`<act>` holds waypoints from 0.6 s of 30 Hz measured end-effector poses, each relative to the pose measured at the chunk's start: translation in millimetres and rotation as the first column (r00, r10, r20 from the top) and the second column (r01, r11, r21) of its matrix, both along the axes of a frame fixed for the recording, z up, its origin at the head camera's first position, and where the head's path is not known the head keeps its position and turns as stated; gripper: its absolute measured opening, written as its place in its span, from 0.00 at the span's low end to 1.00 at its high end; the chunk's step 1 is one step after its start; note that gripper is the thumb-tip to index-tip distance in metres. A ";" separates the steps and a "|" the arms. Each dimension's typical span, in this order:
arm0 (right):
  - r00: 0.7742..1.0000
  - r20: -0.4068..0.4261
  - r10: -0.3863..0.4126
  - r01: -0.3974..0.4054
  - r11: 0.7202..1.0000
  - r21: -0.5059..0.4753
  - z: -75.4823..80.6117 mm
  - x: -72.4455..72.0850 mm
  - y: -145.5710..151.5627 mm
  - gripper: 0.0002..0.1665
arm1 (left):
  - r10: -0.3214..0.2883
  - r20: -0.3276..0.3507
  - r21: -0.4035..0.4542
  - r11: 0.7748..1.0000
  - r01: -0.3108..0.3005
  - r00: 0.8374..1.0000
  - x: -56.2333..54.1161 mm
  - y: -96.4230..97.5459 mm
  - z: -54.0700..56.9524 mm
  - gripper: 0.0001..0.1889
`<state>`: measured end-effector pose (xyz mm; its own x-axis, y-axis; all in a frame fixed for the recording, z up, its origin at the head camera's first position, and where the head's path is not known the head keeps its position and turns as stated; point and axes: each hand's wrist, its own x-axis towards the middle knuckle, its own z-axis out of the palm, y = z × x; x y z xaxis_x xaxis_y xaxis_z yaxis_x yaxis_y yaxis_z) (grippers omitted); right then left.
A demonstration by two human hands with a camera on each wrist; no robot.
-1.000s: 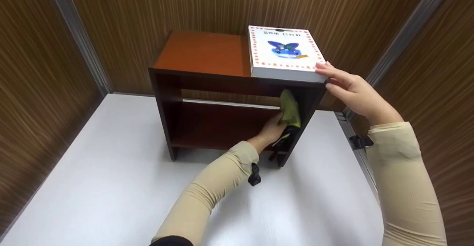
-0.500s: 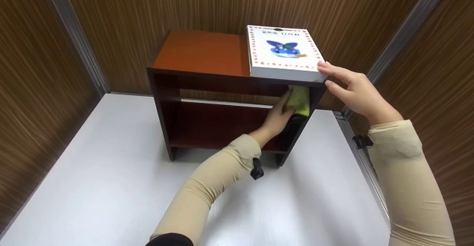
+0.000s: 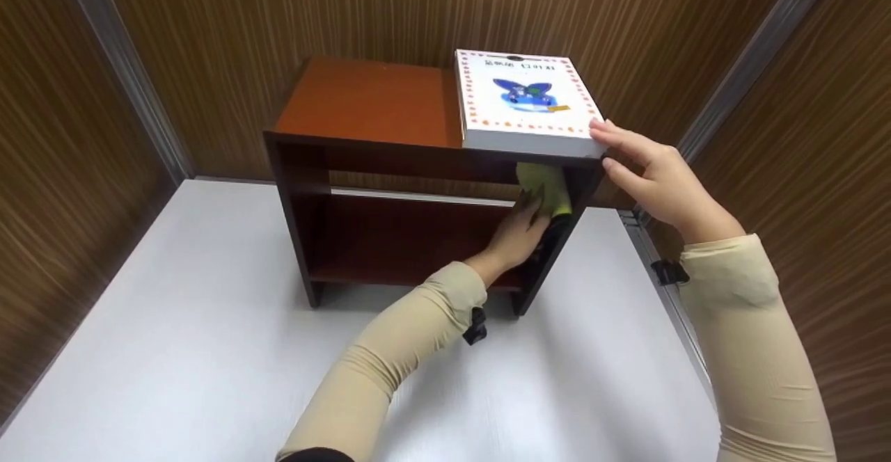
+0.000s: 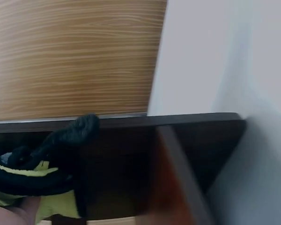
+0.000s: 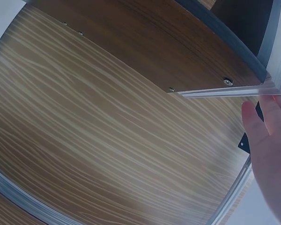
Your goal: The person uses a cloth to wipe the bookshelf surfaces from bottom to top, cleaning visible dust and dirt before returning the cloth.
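A two-tier brown shelf unit (image 3: 376, 104) stands against the back wall. Inside its upper opening, at the right end, my left hand (image 3: 515, 236) holds a yellow-green and black work glove (image 3: 545, 182) up against the inner side panel. In the left wrist view the glove (image 4: 61, 205) shows a black, finger-like part sticking out, with my thumb touching the yellow part. My right hand (image 3: 658, 177) rests with extended fingers on the near right corner of a thick white picture book (image 3: 522, 117); its thumb lies at the shelf's top edge (image 3: 418, 143).
The white table (image 3: 174, 323) spreads in front and to both sides of the shelf. Wood-patterned walls (image 3: 390, 10) with metal corner strips (image 3: 132, 79) enclose it at the back and sides. The lower board (image 3: 397, 239) crosses the shelf below my left hand.
My left hand has moved the glove about along the right inner panel, shifting right and then slightly back left. The right hand has stayed at the book's corner.
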<state>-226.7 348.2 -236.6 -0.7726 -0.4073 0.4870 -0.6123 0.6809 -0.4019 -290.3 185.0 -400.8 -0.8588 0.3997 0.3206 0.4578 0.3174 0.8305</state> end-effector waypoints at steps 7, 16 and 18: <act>1.000 -0.024 -0.016 0.016 1.000 -0.022 3.8 4.9 -9.4 0.25 | 0.008 0.153 -0.080 0.997 0.004 0.988 4.0 -1.6 -42.2 0.27; 1.000 -0.012 -0.007 0.007 0.998 -0.059 2.6 12.4 -17.1 0.24 | -0.055 0.285 0.081 0.996 0.033 0.957 11.1 -1.3 -61.8 0.27; 1.000 -0.016 -0.014 0.013 0.998 -0.068 -1.7 6.3 -9.3 0.25 | -0.088 0.326 0.109 0.993 0.055 0.941 10.7 1.1 -58.4 0.28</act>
